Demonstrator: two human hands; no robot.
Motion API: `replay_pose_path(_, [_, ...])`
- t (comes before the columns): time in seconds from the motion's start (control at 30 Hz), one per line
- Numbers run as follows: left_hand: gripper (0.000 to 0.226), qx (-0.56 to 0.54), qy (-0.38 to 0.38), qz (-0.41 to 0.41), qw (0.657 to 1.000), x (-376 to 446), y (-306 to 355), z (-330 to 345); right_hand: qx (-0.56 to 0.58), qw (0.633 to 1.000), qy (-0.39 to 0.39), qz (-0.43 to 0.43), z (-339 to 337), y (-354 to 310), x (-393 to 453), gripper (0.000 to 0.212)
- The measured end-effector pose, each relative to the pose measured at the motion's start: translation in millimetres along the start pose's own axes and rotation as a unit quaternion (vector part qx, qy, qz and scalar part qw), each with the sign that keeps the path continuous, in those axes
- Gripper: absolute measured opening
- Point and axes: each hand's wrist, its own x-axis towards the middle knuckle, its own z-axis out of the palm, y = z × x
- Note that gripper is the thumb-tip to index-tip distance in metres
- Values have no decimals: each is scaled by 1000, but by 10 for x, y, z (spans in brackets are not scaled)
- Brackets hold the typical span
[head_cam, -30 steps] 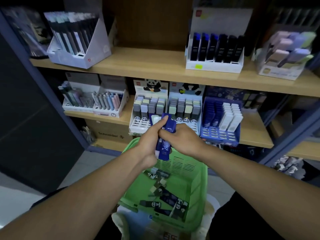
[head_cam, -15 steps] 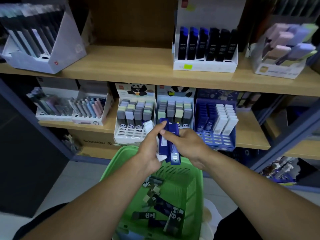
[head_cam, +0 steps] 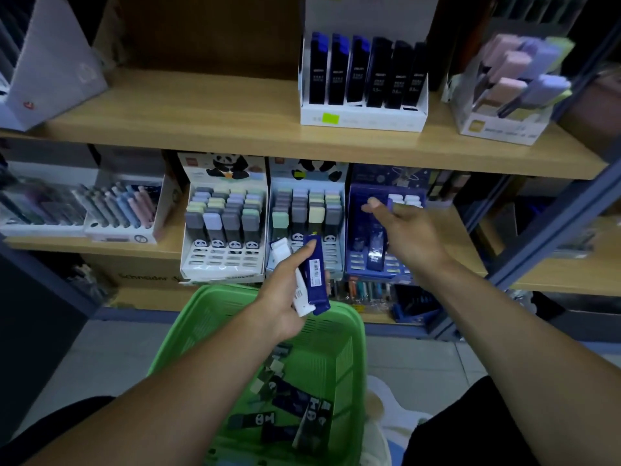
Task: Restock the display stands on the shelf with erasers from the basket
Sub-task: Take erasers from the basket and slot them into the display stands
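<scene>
A green basket (head_cam: 215,317) sits low in front of me with several dark and pale erasers (head_cam: 295,412) lying in it. Above its far rim, my left hand (head_cam: 285,297) grips a blue eraser (head_cam: 316,274) and a white eraser (head_cam: 281,252) together. My right hand (head_cam: 406,233) reaches over the blue display stand (head_cam: 356,267) on the middle shelf. A blue eraser (head_cam: 374,252) hangs under its fingers, down in the stand's front rows. Two panda display stands (head_cam: 223,260) (head_cam: 307,200) with grey and pastel erasers stand left of the blue one.
The upper shelf board (head_cam: 201,112) carries a white stand of dark boxes (head_cam: 363,119) and a stand of pastel items (head_cam: 504,129). Pen trays (head_cam: 121,210) stand at the left of the middle shelf. A cardboard box (head_cam: 134,274) sits below.
My hands have parted. The right hand took a blue eraser from the bundle and moved right and up to the blue stand. The left hand stays over the basket with two erasers.
</scene>
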Motion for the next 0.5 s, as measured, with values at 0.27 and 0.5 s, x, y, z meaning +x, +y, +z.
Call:
replay_pose_path(0.27, [33, -17, -35, -17, 999, -11, -54, 105, -257, 955, 28, -142, -286, 23, 77, 32])
replay_pose_path(0.5, [24, -15, -42, -20, 999, 20, -127, 186, -247, 956, 42, -153, -312, 217, 162, 28])
